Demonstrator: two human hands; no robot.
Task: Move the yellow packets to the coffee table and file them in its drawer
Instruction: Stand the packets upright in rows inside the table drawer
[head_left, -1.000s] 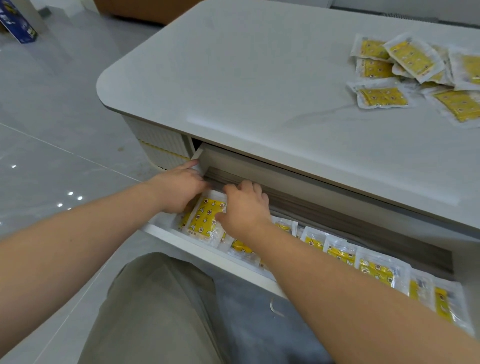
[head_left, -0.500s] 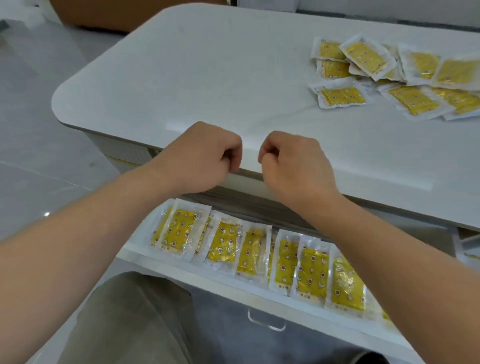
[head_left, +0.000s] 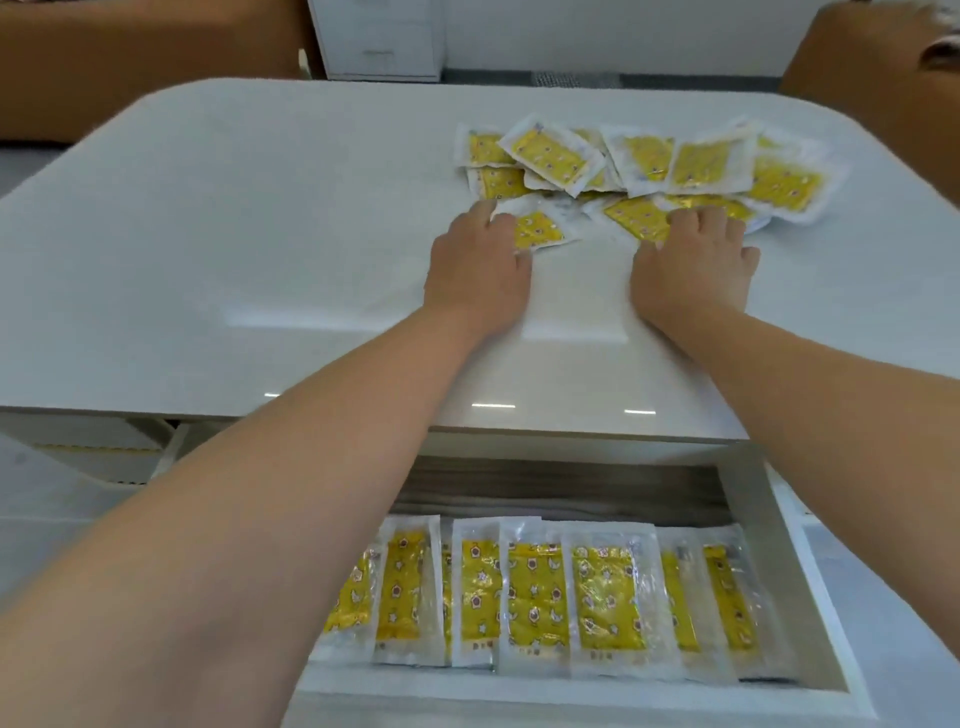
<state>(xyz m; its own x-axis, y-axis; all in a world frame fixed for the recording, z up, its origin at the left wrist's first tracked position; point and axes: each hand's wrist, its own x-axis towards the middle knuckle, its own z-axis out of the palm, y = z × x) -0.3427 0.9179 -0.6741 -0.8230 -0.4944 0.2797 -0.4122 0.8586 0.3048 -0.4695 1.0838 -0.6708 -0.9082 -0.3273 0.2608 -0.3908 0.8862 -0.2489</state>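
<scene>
A loose pile of yellow packets (head_left: 639, 161) in clear wrappers lies on the white coffee table (head_left: 260, 234), toward its far right. My left hand (head_left: 478, 265) reaches to the pile's near left edge, with its fingers laid on one yellow packet (head_left: 540, 231). My right hand (head_left: 691, 260) rests on the pile's near edge with bent fingers over another packet (head_left: 634, 218); its fingertips are hidden. Below the table's front edge the drawer (head_left: 810, 582) stands pulled out. A row of several filed packets (head_left: 535, 597) stands side by side in it, partly hidden by my left forearm.
Brown sofas stand at the far left (head_left: 130, 47) and far right (head_left: 857, 67). A white cabinet (head_left: 379, 36) is behind the table. The drawer's front rim (head_left: 519, 696) juts toward me.
Both hands left the drawer, rose over the table's front edge as loose fists, then reached forward onto the packet pile. The view moved up and over the table.
</scene>
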